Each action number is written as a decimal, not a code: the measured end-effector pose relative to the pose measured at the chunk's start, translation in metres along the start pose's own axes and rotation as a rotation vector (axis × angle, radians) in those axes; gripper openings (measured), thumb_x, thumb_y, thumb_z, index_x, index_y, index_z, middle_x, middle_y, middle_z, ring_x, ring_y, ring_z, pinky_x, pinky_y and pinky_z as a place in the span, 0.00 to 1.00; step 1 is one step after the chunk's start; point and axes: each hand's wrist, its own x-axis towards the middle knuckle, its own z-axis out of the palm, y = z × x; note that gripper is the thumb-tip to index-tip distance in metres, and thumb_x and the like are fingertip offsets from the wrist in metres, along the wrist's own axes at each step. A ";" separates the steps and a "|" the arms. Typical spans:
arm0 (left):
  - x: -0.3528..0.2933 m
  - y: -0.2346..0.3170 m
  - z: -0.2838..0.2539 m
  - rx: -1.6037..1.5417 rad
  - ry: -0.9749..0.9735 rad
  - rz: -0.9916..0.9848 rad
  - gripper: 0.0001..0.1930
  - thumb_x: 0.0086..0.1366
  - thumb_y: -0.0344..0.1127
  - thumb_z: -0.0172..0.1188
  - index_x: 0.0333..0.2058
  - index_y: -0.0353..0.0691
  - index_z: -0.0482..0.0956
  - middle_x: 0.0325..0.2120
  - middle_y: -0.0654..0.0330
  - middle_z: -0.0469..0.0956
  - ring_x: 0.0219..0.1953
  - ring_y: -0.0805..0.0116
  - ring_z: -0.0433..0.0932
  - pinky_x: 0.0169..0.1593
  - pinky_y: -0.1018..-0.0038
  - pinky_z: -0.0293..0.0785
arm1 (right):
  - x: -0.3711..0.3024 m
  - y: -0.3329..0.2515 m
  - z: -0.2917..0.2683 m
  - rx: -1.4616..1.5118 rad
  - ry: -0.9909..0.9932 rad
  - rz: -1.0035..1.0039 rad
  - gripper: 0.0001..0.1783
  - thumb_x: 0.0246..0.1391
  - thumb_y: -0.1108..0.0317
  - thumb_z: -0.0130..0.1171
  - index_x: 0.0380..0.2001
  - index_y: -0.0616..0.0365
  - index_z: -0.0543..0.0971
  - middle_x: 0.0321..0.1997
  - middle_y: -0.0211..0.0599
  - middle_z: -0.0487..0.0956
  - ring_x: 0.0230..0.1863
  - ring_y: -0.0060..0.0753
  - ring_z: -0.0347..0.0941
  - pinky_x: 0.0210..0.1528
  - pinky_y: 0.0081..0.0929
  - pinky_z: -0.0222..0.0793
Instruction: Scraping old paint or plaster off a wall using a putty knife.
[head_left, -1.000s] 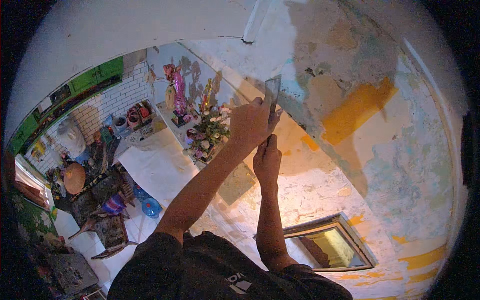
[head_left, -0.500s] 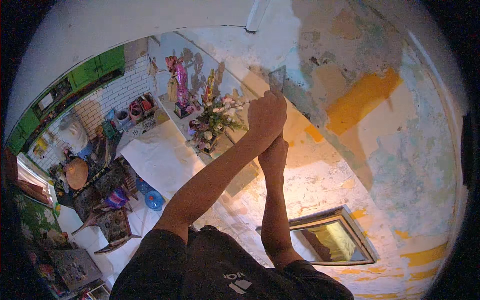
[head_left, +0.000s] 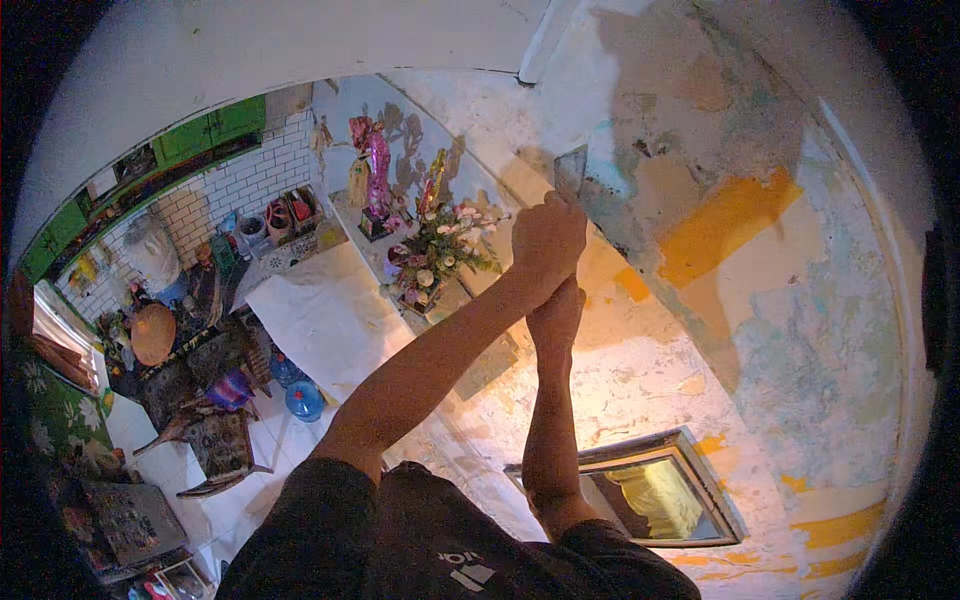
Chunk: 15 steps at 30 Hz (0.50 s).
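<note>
Both my hands are raised in front of the patchy wall, wrapped one above the other round a scraper. The scraper's flat grey blade (head_left: 570,172) sticks up past my fists, against or very close to the wall where peeling paint meets a darker strip. My left hand (head_left: 548,245) is the upper one, closed on the scraper. Just below it my right hand (head_left: 556,312) is closed too, around the lower end. The handle is hidden inside my fingers.
Left of my hands stand a flower arrangement (head_left: 435,255) and a pink wrapped bouquet (head_left: 377,175). A white-covered table (head_left: 325,310) lies below them, with a blue water jug (head_left: 304,401) beyond. A framed mirror (head_left: 655,490) is at the wall's lower right.
The whole view has shifted a little, so the wall and room sit slightly lower. My hands and the blade appear slightly lower and further right, with the same two-handed grip.
</note>
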 end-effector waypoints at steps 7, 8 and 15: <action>-0.002 0.002 -0.001 0.013 0.009 0.039 0.11 0.59 0.38 0.56 0.32 0.35 0.74 0.20 0.59 0.74 0.22 0.64 0.80 0.24 0.70 0.76 | 0.005 -0.006 -0.007 -0.061 -0.050 0.148 0.20 0.50 0.65 0.59 0.42 0.64 0.66 0.23 0.57 0.78 0.28 0.58 0.77 0.25 0.45 0.69; 0.002 0.002 -0.001 0.027 0.076 0.026 0.11 0.59 0.38 0.56 0.32 0.35 0.74 0.20 0.59 0.74 0.22 0.64 0.80 0.24 0.70 0.76 | 0.007 -0.005 -0.007 -0.026 -0.031 0.107 0.19 0.50 0.65 0.59 0.41 0.64 0.66 0.23 0.57 0.78 0.28 0.58 0.77 0.25 0.45 0.69; -0.003 0.011 -0.011 -0.094 -0.111 -0.015 0.15 0.61 0.42 0.54 0.33 0.32 0.74 0.23 0.53 0.76 0.24 0.58 0.80 0.27 0.63 0.77 | 0.001 -0.006 -0.012 0.018 0.014 0.170 0.16 0.51 0.64 0.58 0.39 0.62 0.69 0.25 0.58 0.78 0.30 0.60 0.76 0.26 0.45 0.70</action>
